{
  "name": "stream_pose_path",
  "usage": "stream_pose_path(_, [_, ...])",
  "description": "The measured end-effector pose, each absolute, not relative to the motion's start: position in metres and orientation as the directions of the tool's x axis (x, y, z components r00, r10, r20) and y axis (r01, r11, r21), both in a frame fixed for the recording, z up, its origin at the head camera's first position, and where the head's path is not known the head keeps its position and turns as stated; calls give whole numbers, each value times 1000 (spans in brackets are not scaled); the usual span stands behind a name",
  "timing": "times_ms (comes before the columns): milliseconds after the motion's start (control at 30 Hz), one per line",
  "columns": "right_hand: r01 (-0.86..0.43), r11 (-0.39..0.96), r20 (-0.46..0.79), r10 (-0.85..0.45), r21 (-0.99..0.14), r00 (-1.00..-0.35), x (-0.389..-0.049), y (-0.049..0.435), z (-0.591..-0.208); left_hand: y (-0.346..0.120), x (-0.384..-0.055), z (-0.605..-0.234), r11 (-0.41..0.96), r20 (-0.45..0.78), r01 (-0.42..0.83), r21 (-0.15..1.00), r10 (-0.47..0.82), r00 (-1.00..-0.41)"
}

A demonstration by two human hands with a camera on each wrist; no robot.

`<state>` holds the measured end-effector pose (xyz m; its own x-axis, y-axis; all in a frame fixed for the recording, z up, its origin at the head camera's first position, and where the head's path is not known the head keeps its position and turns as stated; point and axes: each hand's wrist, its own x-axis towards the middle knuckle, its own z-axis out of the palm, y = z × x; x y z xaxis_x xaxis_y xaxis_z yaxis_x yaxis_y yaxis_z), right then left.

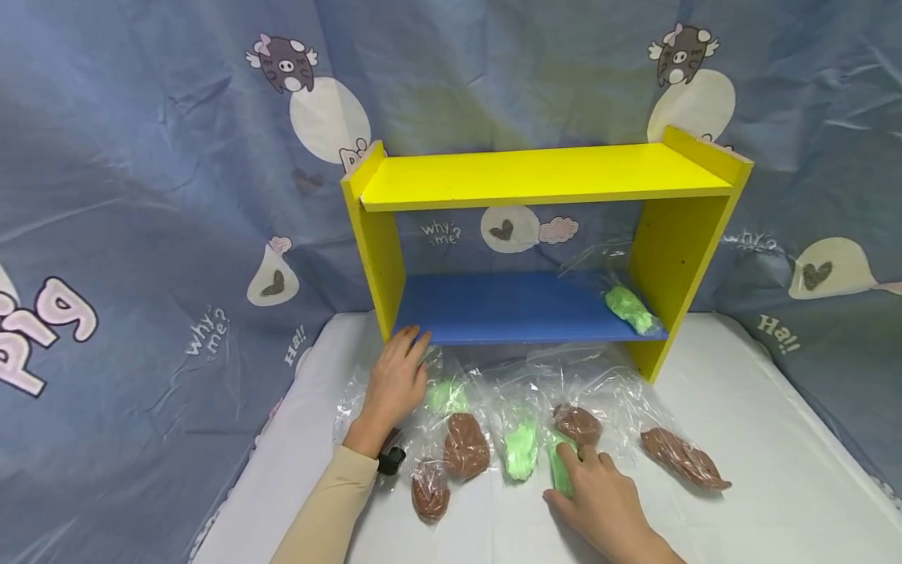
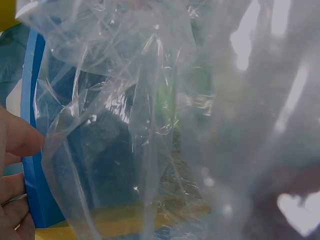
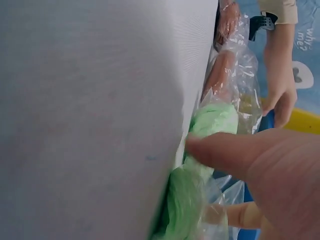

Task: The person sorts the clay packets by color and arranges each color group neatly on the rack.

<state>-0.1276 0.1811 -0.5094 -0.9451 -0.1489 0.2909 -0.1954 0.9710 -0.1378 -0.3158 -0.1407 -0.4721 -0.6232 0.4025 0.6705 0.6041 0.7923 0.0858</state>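
Note:
My left hand (image 1: 399,378) rests its fingertips at the left front edge of the blue shelf board (image 1: 507,309). Clear plastic bags (image 2: 110,125) crowd its wrist view. My right hand (image 1: 599,497) reaches down with thumb and fingers spread over a bagged green lump (image 1: 560,474), partly hidden beneath the fingers. In the right wrist view the thumb (image 3: 220,150) stands apart from the fingers beside this lump (image 3: 182,202). Left of it lies another bagged green lump (image 1: 521,452), and just behind it a bagged brown lump (image 1: 578,424).
More bagged lumps lie on the white table (image 1: 768,415): a round brown one (image 1: 467,446), a smaller brown one (image 1: 430,492), a pale green one (image 1: 447,397) and a long brown one (image 1: 685,458). A bagged green lump (image 1: 629,309) sits inside the yellow shelf unit (image 1: 543,174).

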Motion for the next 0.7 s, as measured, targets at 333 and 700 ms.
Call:
stream_pose_path(333, [-153,936,285,-60,-316,-957,-139,193,-505,-141,-314,-469,789,661,609,85,412,-627])
stream_pose_path(700, [-282,891,460,-95,-356,-883,-135,218,-493,-141,-314,-467,790,649,606,87,417,-637])
